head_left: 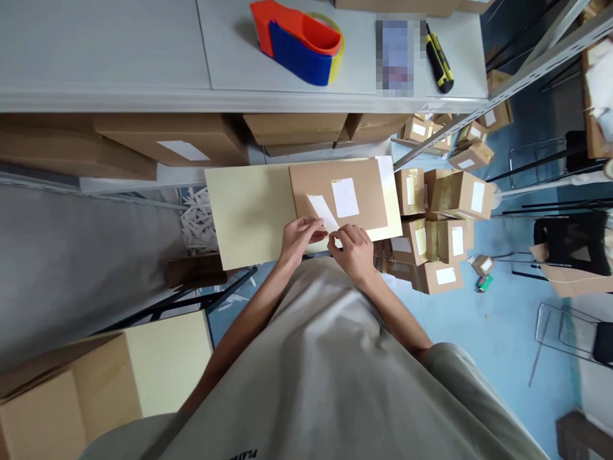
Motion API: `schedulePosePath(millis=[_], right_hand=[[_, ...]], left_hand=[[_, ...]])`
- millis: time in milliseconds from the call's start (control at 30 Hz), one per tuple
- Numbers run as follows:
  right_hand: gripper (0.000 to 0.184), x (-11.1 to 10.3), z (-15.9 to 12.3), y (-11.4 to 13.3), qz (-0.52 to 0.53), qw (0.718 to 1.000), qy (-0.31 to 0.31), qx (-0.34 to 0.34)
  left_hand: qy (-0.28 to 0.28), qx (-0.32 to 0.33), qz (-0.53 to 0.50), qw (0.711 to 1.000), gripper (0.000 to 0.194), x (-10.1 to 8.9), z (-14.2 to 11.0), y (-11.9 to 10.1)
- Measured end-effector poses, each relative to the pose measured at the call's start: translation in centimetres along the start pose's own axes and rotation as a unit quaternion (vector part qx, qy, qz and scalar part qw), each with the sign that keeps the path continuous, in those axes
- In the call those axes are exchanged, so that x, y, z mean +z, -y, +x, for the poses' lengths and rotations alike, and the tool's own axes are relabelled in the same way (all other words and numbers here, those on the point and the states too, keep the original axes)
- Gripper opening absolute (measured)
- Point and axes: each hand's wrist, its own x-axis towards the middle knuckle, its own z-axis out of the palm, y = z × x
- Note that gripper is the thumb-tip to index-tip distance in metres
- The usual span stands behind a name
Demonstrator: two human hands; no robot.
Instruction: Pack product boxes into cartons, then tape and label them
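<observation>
Between my hands is a narrow white paper strip point(322, 209), tilted above a flat brown cardboard piece point(368, 211). My left hand point(301, 237) pinches the strip's lower left side with thumb and fingers. At its lower right end, my right hand point(353, 250) has thumb and forefinger closed on the strip's edge. A white label point(345, 197) with a small yellow mark at its top left corner lies on the cardboard. Under the cardboard is a pale yellow board point(251, 217), which reaches out to the left. Print on the label is too small to read.
On the grey shelf point(143, 51) ahead are an orange and blue tape dispenser point(299, 48) and a yellow and black utility knife point(439, 61). Labelled cartons point(450, 239) are stacked on the right. An open box point(67, 396) stands at lower left; paper scraps point(197, 220) lie left of the board.
</observation>
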Motion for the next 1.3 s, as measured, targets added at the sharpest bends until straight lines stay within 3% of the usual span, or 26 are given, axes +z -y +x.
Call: schedulePosePath(millis=[167, 267, 400, 500, 667, 800, 933, 1067, 1167, 1233, 1300], right_hand=[[0.022, 0.2, -0.7, -2.5, 0.016, 0.993, 0.111, -0.027], [0.012, -0.3, -0.3, -4.9, 0.106, 0.981, 0.159, -0.025], [0.014, -1.3, 1.8, -9.7, 0.262, 0.956, 0.114, 0.067], [0.018, -1.3, 4.2, -13.3, 0.345, 0.922, 0.078, 0.158], [0.039, 0.0, 6.4, -16.5, 0.457, 0.852, 0.139, 0.214], [0.043, 1.0, 6.9, -17.4, 0.476, 0.832, 0.172, 0.229], [0.032, 1.4, 6.7, -16.8, 0.464, 0.846, 0.17, 0.202], [0.012, 0.6, 4.7, -13.7, 0.438, 0.876, 0.2, 0.024], [0.013, -0.2, 3.4, -11.8, 0.384, 0.886, 0.239, -0.102], [0.013, -0.3, 3.4, -12.0, 0.374, 0.892, 0.231, -0.106], [0.01, 0.1, 4.4, -13.2, 0.392, 0.897, 0.197, -0.053]], left_hand=[[-0.042, 0.008, 0.041, 0.998, 0.049, 2.6, 0.7, 1.9], [-0.065, 0.029, 0.072, 0.995, 0.05, 3.8, 1.3, 2.5], [-0.065, 0.042, 0.096, 0.992, 0.053, 4.8, 1.5, 2.7], [-0.064, 0.048, 0.106, 0.991, 0.054, 5.7, 1.1, 2.9], [-0.074, 0.045, 0.099, 0.991, 0.053, 7.8, 0.6, 3.3], [-0.062, 0.037, 0.115, 0.991, 0.055, 8.8, 0.6, 3.9], [-0.099, 0.03, 0.11, 0.989, 0.055, 8.6, 1.1, 5.2], [-0.177, 0.048, 0.089, 0.979, 0.058, 7.7, 1.5, 6.9], [-0.164, 0.088, 0.116, 0.976, 0.057, 6.7, 1.4, 7.4], [-0.159, 0.084, 0.129, 0.975, 0.055, 6.1, 1.6, 7.3], [-0.169, 0.063, 0.135, 0.974, 0.055, 5.8, 2.1, 7.0]])
